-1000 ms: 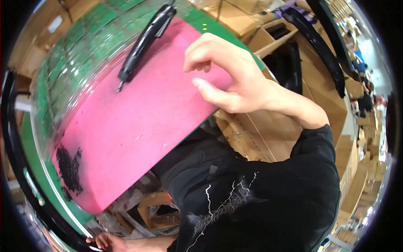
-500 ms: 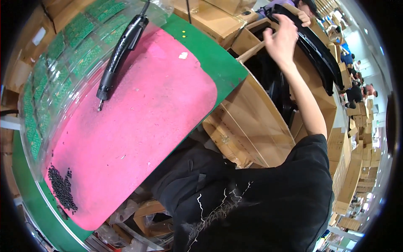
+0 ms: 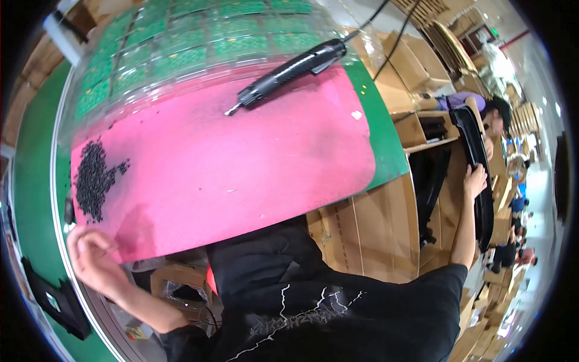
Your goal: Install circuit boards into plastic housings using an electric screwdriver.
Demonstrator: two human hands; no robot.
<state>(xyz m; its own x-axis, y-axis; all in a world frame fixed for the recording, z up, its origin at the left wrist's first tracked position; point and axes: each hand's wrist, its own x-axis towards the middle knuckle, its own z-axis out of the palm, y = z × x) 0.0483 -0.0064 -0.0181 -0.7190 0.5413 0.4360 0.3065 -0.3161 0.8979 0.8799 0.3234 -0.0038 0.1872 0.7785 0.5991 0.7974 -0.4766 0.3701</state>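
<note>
A green bench (image 3: 389, 154) with a pale metal edge along its left carries a pink mat (image 3: 259, 163) with rounded corners, smudged grey in places and specked with dark crumbs. A small white scrap (image 3: 357, 114) lies near the mat's right edge. At the mat's left end is a loose heap of tiny black pieces (image 3: 93, 181), too small to make out. Across the far side of the mat rests a black driver (image 3: 292, 72), its bit pointing left and its cord running off to the upper right. Behind it, clear trays (image 3: 235, 30) hold rows of green boards. A black part (image 3: 73, 317) lies on the green surface at the lower left.

The left hand (image 3: 93, 256) is by the mat's near left corner, empty, fingers loosely curled; whether it touches anything cannot be told. The right hand (image 3: 476, 180) grips a long black strip (image 3: 483, 211) around its middle, off the bench's right side, above a large carton (image 3: 386, 229) with more black parts in it.

Beyond the strip, a co-worker in a purple top (image 3: 464, 102) has a hand at its upper end. Stacked boxes (image 3: 416, 63) and a pale floor stretch away to the right.
</note>
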